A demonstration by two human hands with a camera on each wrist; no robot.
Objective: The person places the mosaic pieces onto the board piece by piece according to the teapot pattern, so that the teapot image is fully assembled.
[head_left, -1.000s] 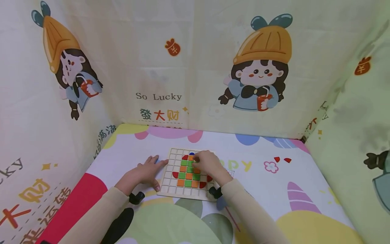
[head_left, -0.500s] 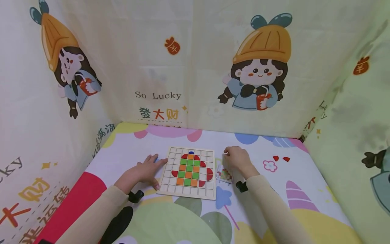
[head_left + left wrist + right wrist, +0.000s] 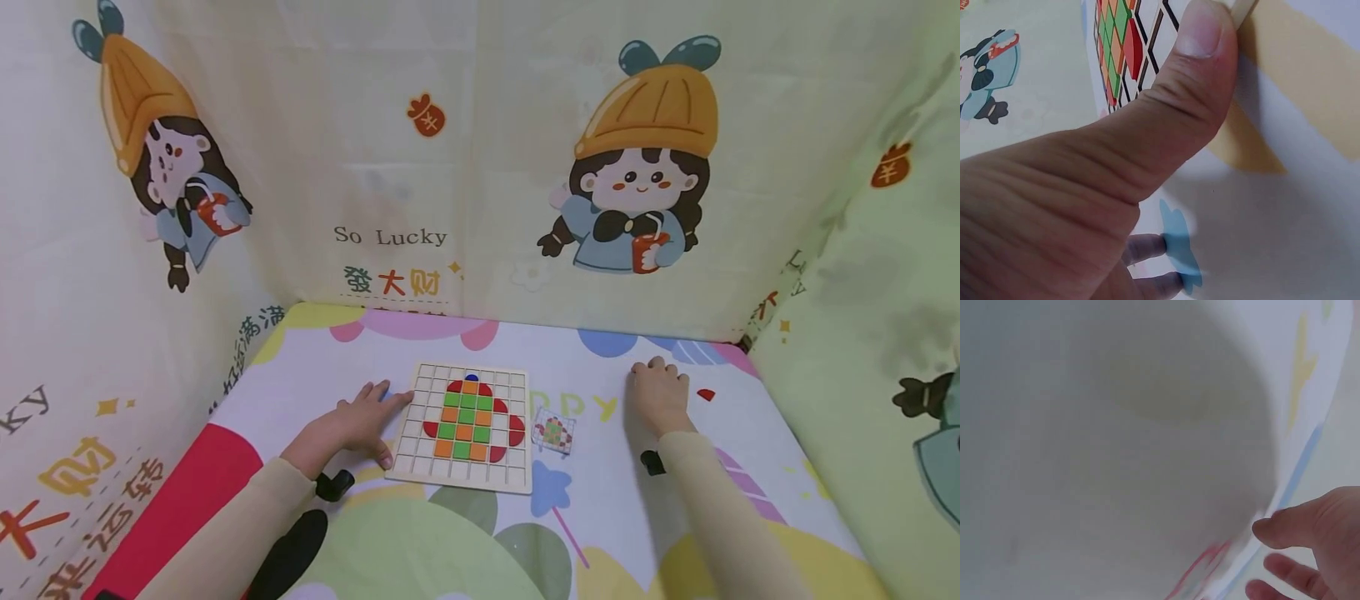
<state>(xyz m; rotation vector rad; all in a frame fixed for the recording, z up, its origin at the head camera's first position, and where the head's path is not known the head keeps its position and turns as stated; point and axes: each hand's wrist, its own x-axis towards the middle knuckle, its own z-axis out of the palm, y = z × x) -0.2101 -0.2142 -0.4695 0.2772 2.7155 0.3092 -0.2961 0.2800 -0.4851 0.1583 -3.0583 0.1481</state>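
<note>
A square wooden grid board (image 3: 510, 477) lies on the table. Orange and green square tiles (image 3: 465, 414) fill its middle, with rounded red pieces (image 3: 516, 430) round them and a blue piece (image 3: 472, 378) on top. My left hand (image 3: 358, 425) rests at the board's left edge, fingers spread; the left wrist view shows its thumb (image 3: 1200, 37) at the wooden edge. To the right, my right hand (image 3: 662, 398) is low over the table, fingers bent and thumb apart from them, nothing visible between them. Beside it lies one small red piece (image 3: 706, 395).
A small pattern card (image 3: 554, 431) showing a similar coloured figure lies just right of the board. The table has a printed cloth (image 3: 600, 500). Printed curtains (image 3: 510, 192) rise at the back and both sides.
My right hand has moved from the board rightward past the card to the loose red pieces, and one of the two is now out of sight by the hand. The left hand has stayed put.
</note>
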